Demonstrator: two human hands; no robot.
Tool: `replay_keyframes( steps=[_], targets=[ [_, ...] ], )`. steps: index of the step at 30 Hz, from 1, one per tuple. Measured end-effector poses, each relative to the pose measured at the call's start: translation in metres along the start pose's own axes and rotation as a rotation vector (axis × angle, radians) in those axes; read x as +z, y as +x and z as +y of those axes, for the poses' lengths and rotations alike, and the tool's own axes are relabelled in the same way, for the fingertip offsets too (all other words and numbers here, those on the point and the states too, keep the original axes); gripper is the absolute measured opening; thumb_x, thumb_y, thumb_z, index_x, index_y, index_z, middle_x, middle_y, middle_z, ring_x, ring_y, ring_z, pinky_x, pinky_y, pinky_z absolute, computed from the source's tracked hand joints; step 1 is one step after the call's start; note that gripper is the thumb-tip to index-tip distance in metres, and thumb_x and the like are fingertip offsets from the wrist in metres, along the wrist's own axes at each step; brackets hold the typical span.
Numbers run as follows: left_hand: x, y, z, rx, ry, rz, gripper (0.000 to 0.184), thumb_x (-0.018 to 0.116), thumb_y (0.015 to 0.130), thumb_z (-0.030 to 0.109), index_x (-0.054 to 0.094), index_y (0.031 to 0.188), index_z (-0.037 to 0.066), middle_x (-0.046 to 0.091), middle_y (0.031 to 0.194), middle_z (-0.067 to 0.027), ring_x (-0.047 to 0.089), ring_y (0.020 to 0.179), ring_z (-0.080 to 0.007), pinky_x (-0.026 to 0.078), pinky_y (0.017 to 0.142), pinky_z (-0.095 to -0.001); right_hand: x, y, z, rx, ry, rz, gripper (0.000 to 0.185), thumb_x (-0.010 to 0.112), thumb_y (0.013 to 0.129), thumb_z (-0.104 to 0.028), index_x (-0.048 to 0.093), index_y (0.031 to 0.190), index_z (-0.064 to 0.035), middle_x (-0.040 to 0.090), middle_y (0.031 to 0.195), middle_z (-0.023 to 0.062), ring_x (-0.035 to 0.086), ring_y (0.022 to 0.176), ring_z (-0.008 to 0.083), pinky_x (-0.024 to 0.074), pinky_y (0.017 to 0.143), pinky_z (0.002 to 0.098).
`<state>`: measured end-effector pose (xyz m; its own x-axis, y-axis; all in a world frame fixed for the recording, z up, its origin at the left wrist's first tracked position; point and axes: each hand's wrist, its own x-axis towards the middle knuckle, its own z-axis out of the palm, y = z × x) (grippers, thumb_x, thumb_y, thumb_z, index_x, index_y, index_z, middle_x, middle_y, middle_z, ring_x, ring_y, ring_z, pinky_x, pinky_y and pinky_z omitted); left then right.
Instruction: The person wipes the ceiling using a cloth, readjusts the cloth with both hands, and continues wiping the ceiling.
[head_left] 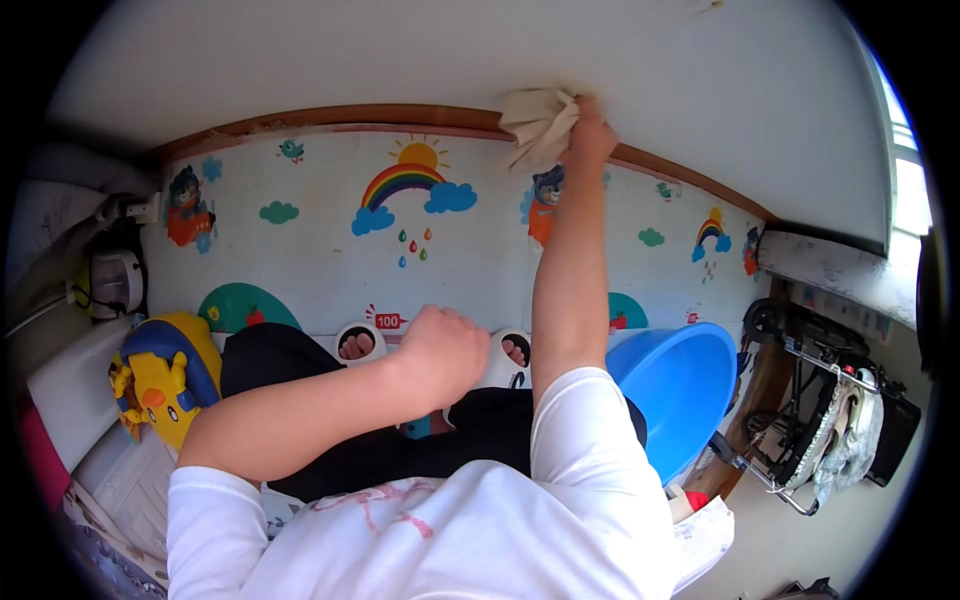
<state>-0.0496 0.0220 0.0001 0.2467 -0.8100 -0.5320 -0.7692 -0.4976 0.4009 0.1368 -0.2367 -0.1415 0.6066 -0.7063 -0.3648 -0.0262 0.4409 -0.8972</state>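
My right hand (591, 135) is closed on a crumpled beige cloth (540, 122), which lies against the white wall (400, 60) just above the brown wooden strip (400, 115). That arm is stretched out ahead. My left hand (445, 352) is a fist held in front of my body, over the patterned mat (320, 220) and close to my feet in white slippers (360, 343). Whether anything small is inside that fist is hidden.
A blue basin (675, 390) stands to the right of my legs. At the left are a yellow and blue duck-shaped toy (165, 375) and a white and green object (115, 280). A folded stroller (810, 400) is at the far right, below a window (905, 160).
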Motion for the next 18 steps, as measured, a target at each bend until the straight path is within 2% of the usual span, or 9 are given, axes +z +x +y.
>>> replay_keyframes(
  steps=[3, 6, 9, 12, 15, 18],
  targets=[
    [-0.002, 0.000, 0.002, 0.000, 0.021, 0.011, 0.029, 0.060, 0.088, 0.031, 0.062, 0.095, 0.002, 0.065, 0.087, -0.0110, 0.063, 0.082, -0.0263, 0.048, 0.071, -0.0387, 0.001, 0.000, 0.020, -0.023, -0.310, 0.179, 0.036, 0.073, 0.076, -0.015, 0.061, 0.099, 0.0104, 0.065, 0.097, 0.0141, 0.061, 0.084, 0.0216, 0.0496, 0.070, 0.0342],
    [-0.003, 0.000, 0.000, -0.012, 0.033, 0.026, 0.029, 0.060, 0.088, 0.031, 0.062, 0.094, 0.003, 0.065, 0.086, -0.0109, 0.063, 0.082, -0.0262, 0.048, 0.070, -0.0387, -0.002, -0.013, 0.005, -0.075, -0.179, 0.073, 0.043, 0.076, 0.076, -0.018, 0.060, 0.102, 0.0116, 0.065, 0.099, 0.0170, 0.063, 0.085, 0.0247, 0.0530, 0.069, 0.0385],
    [0.003, -0.004, -0.003, -0.021, 0.042, 0.052, 0.028, 0.060, 0.087, 0.031, 0.062, 0.092, 0.003, 0.065, 0.085, -0.0108, 0.064, 0.080, -0.0261, 0.048, 0.069, -0.0387, 0.000, -0.010, -0.012, -0.061, -0.069, -0.025, 0.044, 0.076, 0.076, -0.019, 0.060, 0.103, 0.0122, 0.065, 0.103, 0.0169, 0.062, 0.090, 0.0238, 0.0512, 0.074, 0.0365],
    [-0.001, -0.001, -0.003, -0.004, 0.041, 0.069, 0.028, 0.060, 0.087, 0.031, 0.062, 0.091, 0.003, 0.065, 0.084, -0.0109, 0.064, 0.080, -0.0263, 0.048, 0.068, -0.0385, 0.000, 0.004, 0.011, -0.002, -0.101, 0.113, 0.040, 0.075, 0.075, -0.017, 0.062, 0.099, 0.0118, 0.065, 0.100, 0.0160, 0.062, 0.083, 0.0224, 0.0503, 0.071, 0.0346],
    [-0.003, 0.005, -0.003, 0.021, 0.041, 0.071, 0.030, 0.060, 0.087, 0.031, 0.062, 0.092, 0.002, 0.064, 0.086, -0.0116, 0.063, 0.081, -0.0269, 0.048, 0.069, -0.0389, -0.003, -0.007, 0.016, -0.100, -0.445, 0.171, 0.034, 0.073, 0.073, -0.018, 0.065, 0.090, 0.0105, 0.066, 0.089, 0.0128, 0.059, 0.078, 0.0197, 0.0484, 0.071, 0.0357],
    [-0.001, 0.000, -0.005, 0.013, 0.015, 0.089, 0.031, 0.060, 0.087, 0.031, 0.062, 0.093, 0.001, 0.062, 0.091, -0.0129, 0.063, 0.084, -0.0275, 0.049, 0.071, -0.0395, 0.001, -0.030, -0.016, -0.213, -0.244, -0.024, 0.032, 0.073, 0.074, -0.014, 0.064, 0.093, 0.0109, 0.066, 0.092, 0.0133, 0.061, 0.077, 0.0206, 0.0491, 0.067, 0.0339]
  ],
)
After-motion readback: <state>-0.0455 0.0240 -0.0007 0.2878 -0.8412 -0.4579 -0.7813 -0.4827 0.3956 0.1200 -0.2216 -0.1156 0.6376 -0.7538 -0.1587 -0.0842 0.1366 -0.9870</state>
